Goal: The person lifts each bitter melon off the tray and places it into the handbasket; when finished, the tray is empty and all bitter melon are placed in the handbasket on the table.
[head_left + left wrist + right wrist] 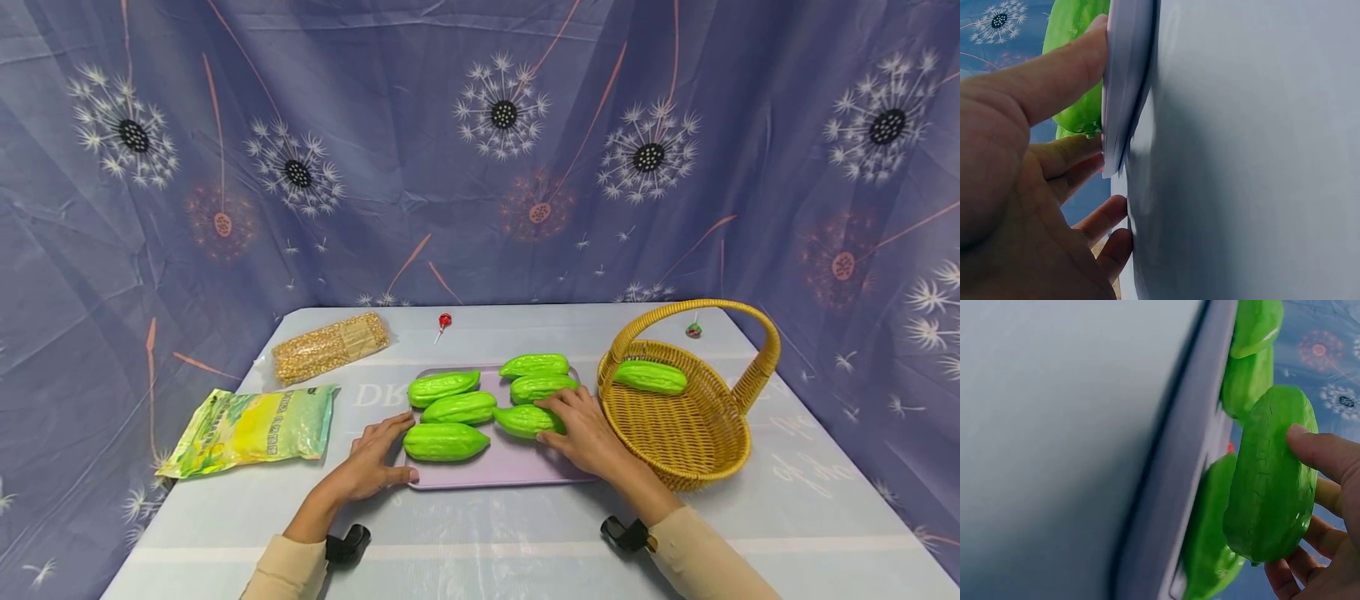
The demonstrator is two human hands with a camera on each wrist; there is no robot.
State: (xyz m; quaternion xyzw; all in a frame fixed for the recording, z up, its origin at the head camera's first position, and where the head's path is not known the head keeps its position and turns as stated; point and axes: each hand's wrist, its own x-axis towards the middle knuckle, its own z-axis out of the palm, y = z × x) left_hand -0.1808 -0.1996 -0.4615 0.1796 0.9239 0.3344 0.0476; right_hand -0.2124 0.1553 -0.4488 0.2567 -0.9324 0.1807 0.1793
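A pale purple tray carries green, ridged bitter melons in two columns: three on the left, and two behind the held one on the right. My right hand grips the nearest right-column bitter melon, thumb on its near side and fingers around the far side. That bitter melon fills the middle of the right wrist view. My left hand lies along the tray's left edge with fingers extended; its thumb touches the rim. Beside it is the front-left bitter melon.
Right of the tray stands a yellow wicker basket with a tall handle and one bitter melon inside. To the left lie a yellow-green packet and a bag of corn kernels. Lollipops, red and green-red, lie farther back.
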